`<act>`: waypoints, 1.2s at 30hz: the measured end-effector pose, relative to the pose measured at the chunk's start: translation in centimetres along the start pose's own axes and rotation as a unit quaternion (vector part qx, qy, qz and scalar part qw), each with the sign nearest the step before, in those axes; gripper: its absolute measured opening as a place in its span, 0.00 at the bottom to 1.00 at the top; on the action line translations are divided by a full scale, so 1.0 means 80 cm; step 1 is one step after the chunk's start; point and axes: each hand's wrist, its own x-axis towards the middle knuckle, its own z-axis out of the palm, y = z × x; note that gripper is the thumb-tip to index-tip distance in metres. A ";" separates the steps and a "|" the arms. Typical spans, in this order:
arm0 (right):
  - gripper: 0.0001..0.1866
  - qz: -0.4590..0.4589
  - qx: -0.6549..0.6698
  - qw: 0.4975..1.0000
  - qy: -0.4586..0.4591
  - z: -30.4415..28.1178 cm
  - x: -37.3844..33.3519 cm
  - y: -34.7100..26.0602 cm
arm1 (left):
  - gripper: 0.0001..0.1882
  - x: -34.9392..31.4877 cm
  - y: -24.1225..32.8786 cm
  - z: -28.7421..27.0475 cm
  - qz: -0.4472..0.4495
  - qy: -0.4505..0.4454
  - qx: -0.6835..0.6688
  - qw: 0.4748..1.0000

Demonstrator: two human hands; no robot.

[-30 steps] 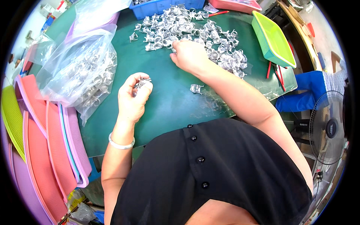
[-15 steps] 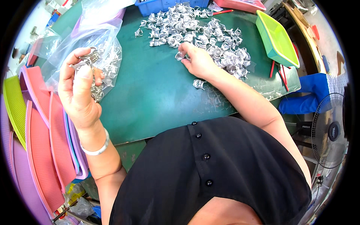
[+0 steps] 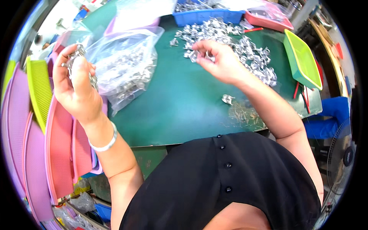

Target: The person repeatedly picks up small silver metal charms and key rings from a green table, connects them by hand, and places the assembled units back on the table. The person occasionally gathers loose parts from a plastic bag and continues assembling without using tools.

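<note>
My left hand (image 3: 74, 86) is closed around a fistful of small shiny metal clips (image 3: 78, 51), and it has swung up from the middle of the green worktop (image 3: 180, 103) to the mouth of the clear plastic bag (image 3: 122, 65) of the same clips; that handful looks ready to drop in. My right hand (image 3: 220, 61) has stayed at the loose heap of silver clips (image 3: 237, 42), fingers pinched on one or two. Beyond lie a blue tray (image 3: 207, 16), a lime-green tray (image 3: 303, 61) and pink trays (image 3: 57, 145).
</note>
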 end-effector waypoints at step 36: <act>0.27 0.060 -0.127 0.990 -0.014 -0.017 -0.163 -0.004 | 0.14 -0.203 -0.055 0.146 -0.536 -0.341 -0.091 0.767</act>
